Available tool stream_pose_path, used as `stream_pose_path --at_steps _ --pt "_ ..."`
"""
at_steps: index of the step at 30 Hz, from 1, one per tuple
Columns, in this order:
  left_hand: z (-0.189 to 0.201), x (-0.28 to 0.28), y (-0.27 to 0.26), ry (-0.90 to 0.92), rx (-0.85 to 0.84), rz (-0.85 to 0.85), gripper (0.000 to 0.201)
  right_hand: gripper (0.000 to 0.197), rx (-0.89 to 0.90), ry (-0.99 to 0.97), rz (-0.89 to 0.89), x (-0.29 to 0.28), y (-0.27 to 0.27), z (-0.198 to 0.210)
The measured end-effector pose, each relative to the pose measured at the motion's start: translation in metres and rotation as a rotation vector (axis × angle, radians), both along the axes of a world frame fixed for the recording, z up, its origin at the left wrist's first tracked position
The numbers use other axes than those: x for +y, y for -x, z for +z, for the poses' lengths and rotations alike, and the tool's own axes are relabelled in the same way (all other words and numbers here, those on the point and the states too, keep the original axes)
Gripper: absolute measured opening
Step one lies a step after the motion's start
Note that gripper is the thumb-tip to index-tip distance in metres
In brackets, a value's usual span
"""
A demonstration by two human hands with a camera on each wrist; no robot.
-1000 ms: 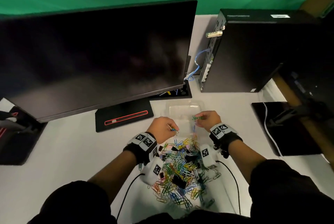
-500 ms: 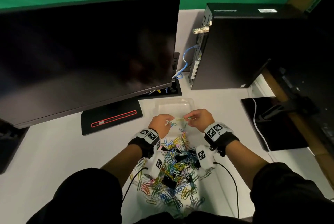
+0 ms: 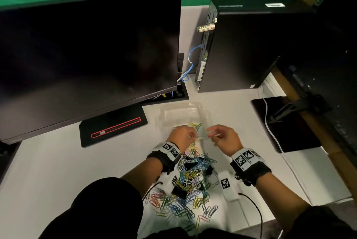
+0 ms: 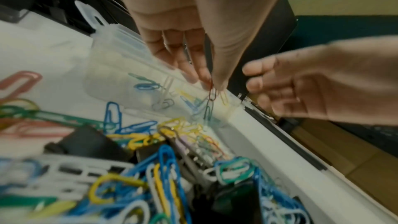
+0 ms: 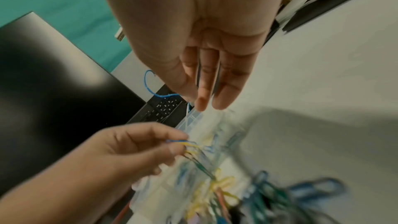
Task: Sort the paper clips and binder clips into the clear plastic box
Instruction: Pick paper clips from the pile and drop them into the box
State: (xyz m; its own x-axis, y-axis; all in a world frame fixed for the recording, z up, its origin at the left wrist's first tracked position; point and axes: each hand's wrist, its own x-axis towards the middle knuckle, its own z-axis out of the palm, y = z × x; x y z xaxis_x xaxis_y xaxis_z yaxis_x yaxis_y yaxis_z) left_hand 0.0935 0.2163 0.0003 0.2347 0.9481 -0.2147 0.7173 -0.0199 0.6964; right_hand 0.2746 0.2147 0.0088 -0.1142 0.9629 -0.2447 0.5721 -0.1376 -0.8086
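Note:
A clear plastic box (image 3: 179, 111) stands on the white desk with several coloured paper clips (image 3: 195, 125) in its near end. My left hand (image 3: 182, 136) hovers over that end and pinches a dangling chain of linked paper clips (image 4: 210, 98) between thumb and fingers. My right hand (image 3: 214, 133) is just to the right of it, fingers straight (image 5: 206, 98) and holding nothing. A big heap of coloured paper clips (image 3: 190, 177) lies between my wrists, with black binder clips (image 3: 179, 192) mixed in.
A dark monitor (image 3: 87, 55) on a black base (image 3: 114, 124) stands behind the box to the left, a black computer tower (image 3: 251, 45) behind to the right. A black pad (image 3: 286, 123) with a white cable (image 3: 270, 130) lies at right.
Both hands were pinching clips over the box; my right hand has since let go and straightened its fingers. The left hand still holds clips above the box's near end.

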Motion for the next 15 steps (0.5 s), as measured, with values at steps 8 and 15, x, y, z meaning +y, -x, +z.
stream_pose_path --at_steps 8,15 --pt "0.016 0.014 0.021 -0.106 -0.103 0.124 0.013 0.017 -0.271 0.136 0.191 -0.055 -0.034 -0.021" --pt "0.004 0.012 0.036 -0.012 0.003 0.126 0.031 0.041 -0.323 0.179 0.345 -0.085 -0.032 -0.03"
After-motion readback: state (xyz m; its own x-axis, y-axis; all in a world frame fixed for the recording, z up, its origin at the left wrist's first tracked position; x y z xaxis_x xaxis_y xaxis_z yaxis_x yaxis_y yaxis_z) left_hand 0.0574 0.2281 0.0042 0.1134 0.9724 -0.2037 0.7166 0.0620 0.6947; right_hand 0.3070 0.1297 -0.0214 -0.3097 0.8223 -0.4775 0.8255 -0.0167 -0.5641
